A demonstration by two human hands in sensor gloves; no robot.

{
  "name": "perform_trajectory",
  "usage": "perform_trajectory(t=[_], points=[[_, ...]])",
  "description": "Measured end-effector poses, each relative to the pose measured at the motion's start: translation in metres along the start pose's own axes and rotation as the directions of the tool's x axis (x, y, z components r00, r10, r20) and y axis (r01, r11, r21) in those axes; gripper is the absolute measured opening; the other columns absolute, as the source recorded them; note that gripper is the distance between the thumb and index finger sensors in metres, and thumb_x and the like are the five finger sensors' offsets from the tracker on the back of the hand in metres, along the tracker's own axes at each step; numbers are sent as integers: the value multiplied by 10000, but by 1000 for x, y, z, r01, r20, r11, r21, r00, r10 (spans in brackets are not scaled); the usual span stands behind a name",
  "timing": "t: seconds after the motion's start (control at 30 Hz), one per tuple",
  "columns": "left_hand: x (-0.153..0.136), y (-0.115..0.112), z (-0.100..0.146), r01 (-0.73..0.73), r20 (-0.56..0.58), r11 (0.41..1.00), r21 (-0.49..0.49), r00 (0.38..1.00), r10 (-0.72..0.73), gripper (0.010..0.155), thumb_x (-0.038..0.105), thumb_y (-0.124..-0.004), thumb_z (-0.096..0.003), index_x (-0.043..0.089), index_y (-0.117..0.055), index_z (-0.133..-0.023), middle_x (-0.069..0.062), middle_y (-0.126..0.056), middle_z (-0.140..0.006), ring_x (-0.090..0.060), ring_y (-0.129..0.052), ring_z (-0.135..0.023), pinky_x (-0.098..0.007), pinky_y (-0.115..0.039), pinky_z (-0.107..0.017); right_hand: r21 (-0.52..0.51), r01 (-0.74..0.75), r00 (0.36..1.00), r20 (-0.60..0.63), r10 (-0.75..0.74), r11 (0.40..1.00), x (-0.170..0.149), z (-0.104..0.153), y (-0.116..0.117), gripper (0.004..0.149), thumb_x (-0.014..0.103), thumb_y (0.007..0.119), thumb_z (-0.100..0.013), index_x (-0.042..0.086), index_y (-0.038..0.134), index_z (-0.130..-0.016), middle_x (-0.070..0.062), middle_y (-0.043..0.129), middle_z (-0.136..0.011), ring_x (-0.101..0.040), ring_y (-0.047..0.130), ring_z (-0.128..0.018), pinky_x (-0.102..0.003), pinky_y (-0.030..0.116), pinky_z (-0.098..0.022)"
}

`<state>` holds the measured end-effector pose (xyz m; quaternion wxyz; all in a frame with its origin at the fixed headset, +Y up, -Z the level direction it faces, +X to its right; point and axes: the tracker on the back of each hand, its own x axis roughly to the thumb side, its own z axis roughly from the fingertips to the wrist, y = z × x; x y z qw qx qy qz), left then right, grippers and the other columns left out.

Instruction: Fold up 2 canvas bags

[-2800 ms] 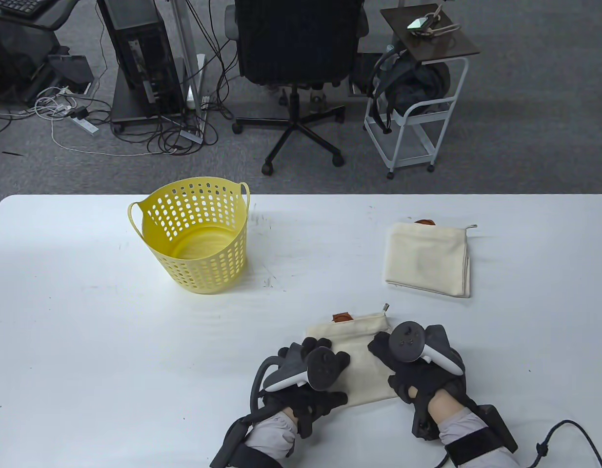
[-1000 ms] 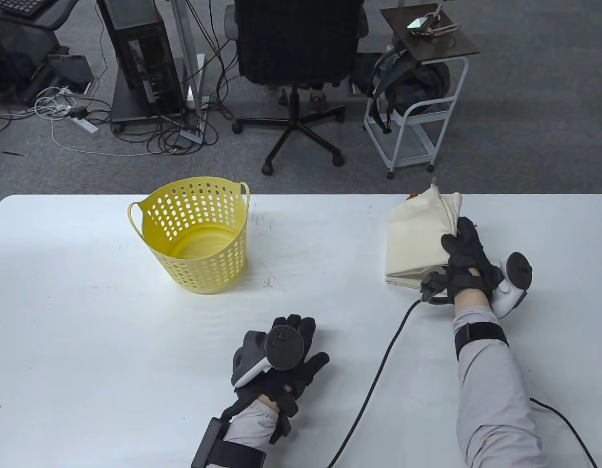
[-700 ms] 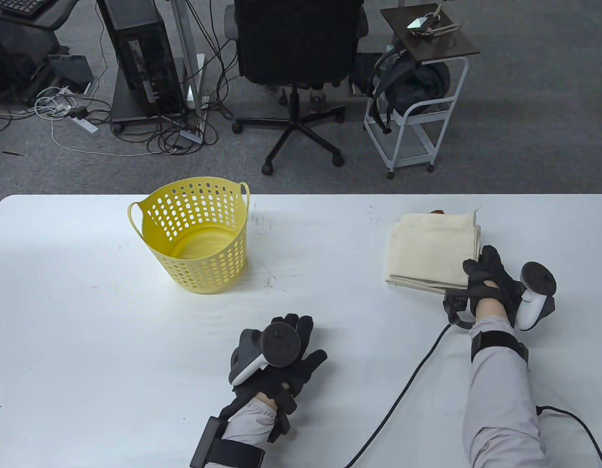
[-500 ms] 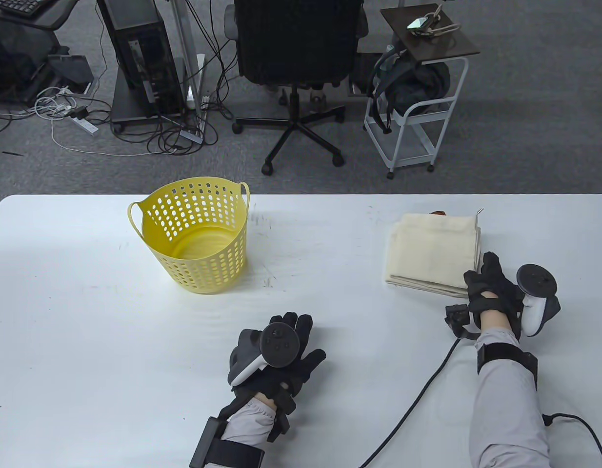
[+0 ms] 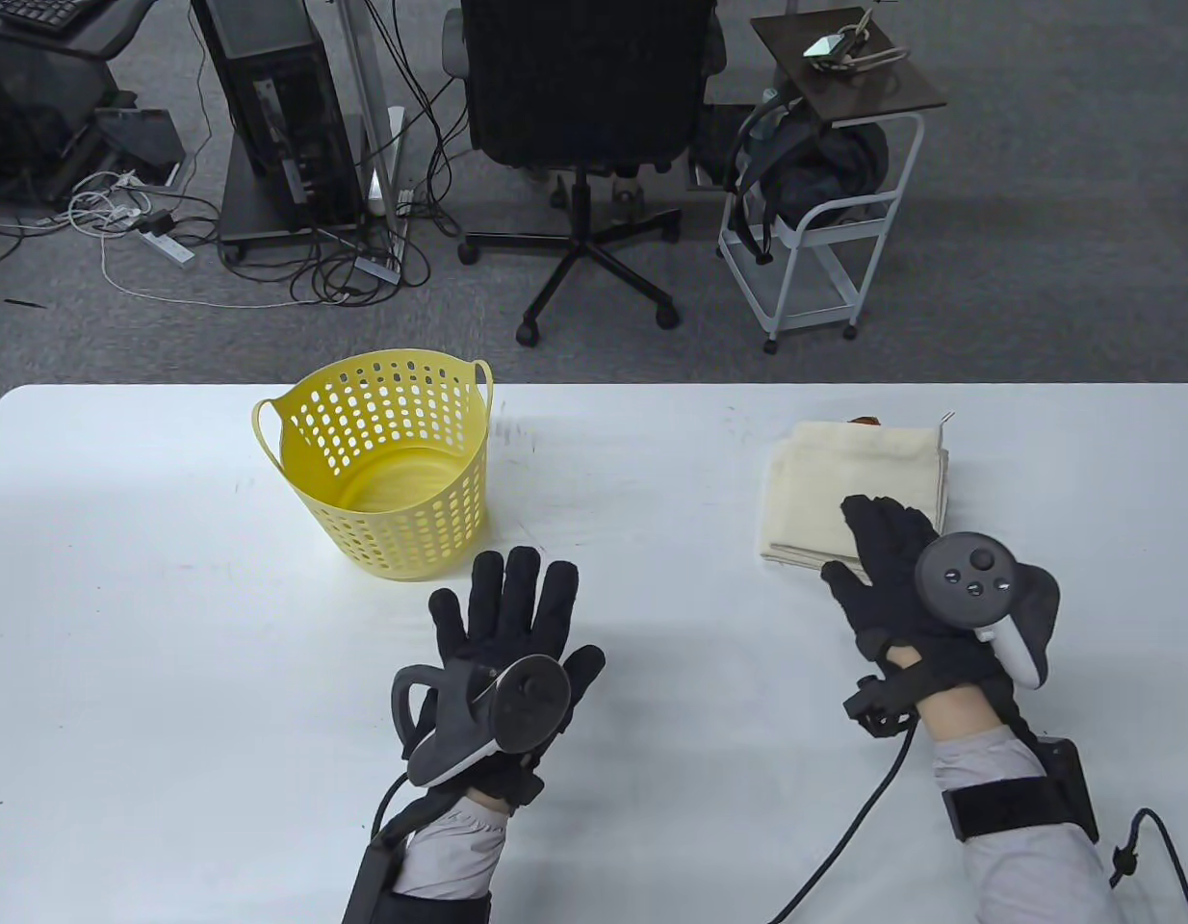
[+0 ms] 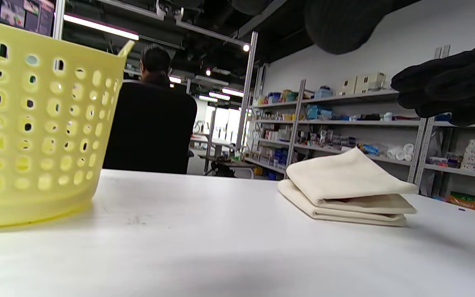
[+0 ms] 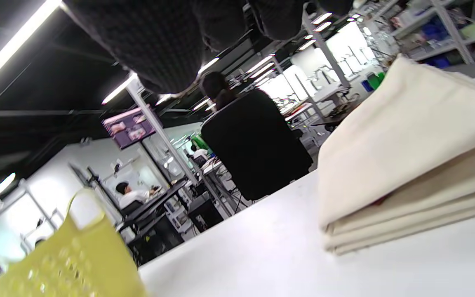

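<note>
Two folded cream canvas bags (image 5: 849, 472) lie stacked at the table's right rear; the stack also shows in the left wrist view (image 6: 344, 189) and the right wrist view (image 7: 406, 156). My right hand (image 5: 883, 558) is open, palm down, fingers spread over the stack's near edge; in the left wrist view its fingers (image 6: 447, 95) hover above the stack without touching it. My left hand (image 5: 507, 606) is open and empty, fingers spread, over the table's middle front, just near of the basket.
A yellow perforated basket (image 5: 387, 462) stands empty at the table's left rear, also seen in the left wrist view (image 6: 35, 123). A black cable (image 5: 844, 837) trails from my right wrist across the table. An office chair (image 5: 584, 115) and a white cart (image 5: 815, 250) stand beyond the far edge.
My right hand laid the second folded bag on the first, let go, and turned palm down above the stack's near edge. My left hand moved forward toward the basket and spread its fingers.
</note>
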<state>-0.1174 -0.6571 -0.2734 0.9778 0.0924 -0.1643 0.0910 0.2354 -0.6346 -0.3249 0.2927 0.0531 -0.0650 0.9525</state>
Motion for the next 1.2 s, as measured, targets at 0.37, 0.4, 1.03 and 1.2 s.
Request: perform_trajectory(t=[0.37, 0.4, 1.03, 1.2], points=[[-13, -49, 10, -8, 28, 991, -131, 1000, 12, 890, 618, -714, -545, 233, -215, -1173, -179, -41, -1199, -432, 99, -999, -789, -26, -573, 12, -313, 948, 74, 311, 950, 1, 36, 88, 826, 496, 774, -494, 276, 272, -1112, -175, 118, -1142, -506, -2, -966, -774, 27, -556], [-13, -53, 10, -2, 30, 989, -147, 1000, 7, 887, 614, -716, -545, 231, -220, -1173, -180, -46, -1199, -432, 96, -999, -789, -26, -573, 13, -336, 938, 95, 333, 942, -1, 37, 95, 838, 508, 778, -479, 275, 280, -1111, -178, 122, -1140, -507, 0, -964, -774, 29, -554], [-13, -58, 9, -13, 17, 987, -163, 1000, 15, 791, 530, -717, -574, 189, -330, -1174, -223, -199, -1207, -470, -43, -1029, -793, -108, -586, 174, -244, 970, 62, 236, 954, -14, 42, 96, 815, 529, 721, -504, 283, 239, -1113, -177, 117, -1145, -501, -30, -956, -768, 21, -552], [-13, -62, 8, -28, 20, 981, -193, 999, 32, 782, 523, -716, -577, 189, -339, -1175, -222, -206, -1209, -471, -52, -1032, -792, -114, -589, 199, -223, 975, 39, 219, 954, -18, 39, 98, 809, 524, 718, -507, 279, 241, -1114, -181, 124, -1145, -501, -27, -957, -768, 21, -553]])
